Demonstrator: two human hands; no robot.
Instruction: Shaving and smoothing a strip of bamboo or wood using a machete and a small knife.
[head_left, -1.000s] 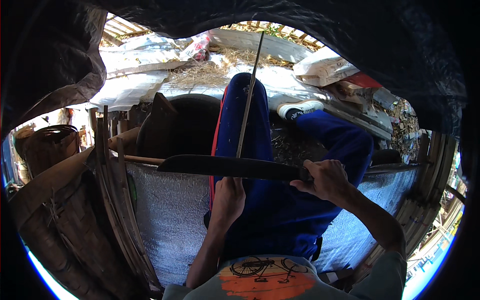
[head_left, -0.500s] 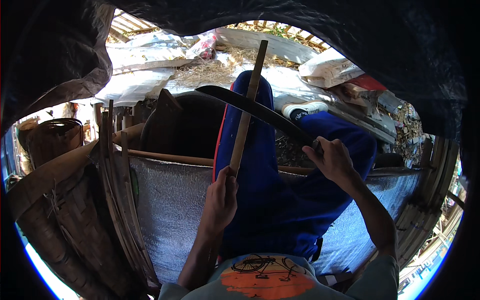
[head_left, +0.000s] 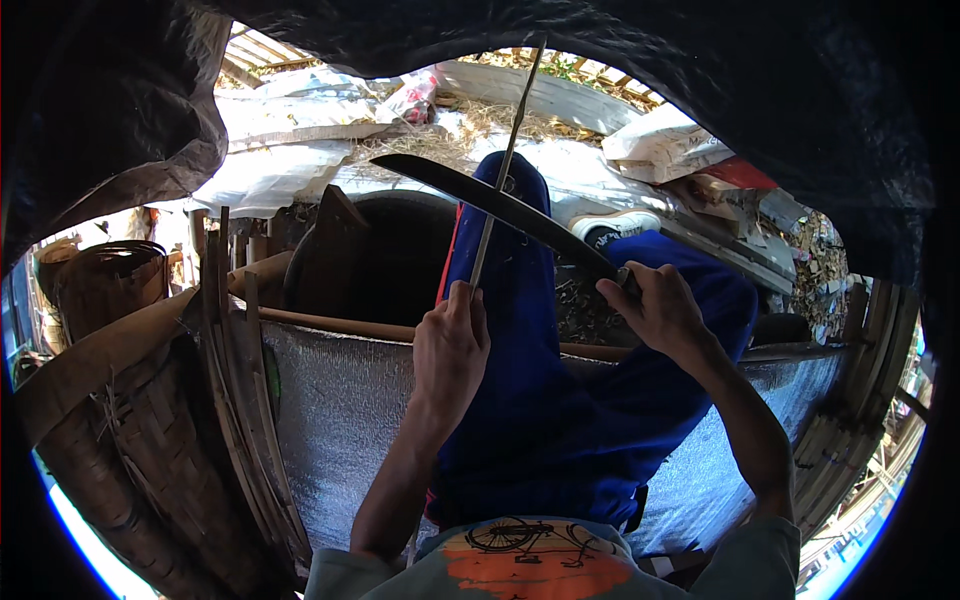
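My left hand (head_left: 452,345) is closed round the lower part of a long, thin strip of bamboo or wood (head_left: 517,118). The strip points away from me over my knee, its narrow edge now turned up. In my right hand (head_left: 662,312) is the handle of a machete (head_left: 495,205) with a long dark blade. The blade slants up to the left and crosses over the strip above my knee in blue trousers (head_left: 520,270). Whether the blade touches the strip, I cannot tell.
At the left stand several upright strips (head_left: 222,350) and a woven basket (head_left: 165,440). A dark round container (head_left: 385,250) lies beyond the bamboo rail (head_left: 340,322). White sacks (head_left: 665,140) and straw cover the far ground. Dark sheeting (head_left: 800,90) hangs overhead.
My left hand has moved forward and slightly right, pushing the strip farther away and turning it edge-on. The machete's tip has shifted a little left and up.
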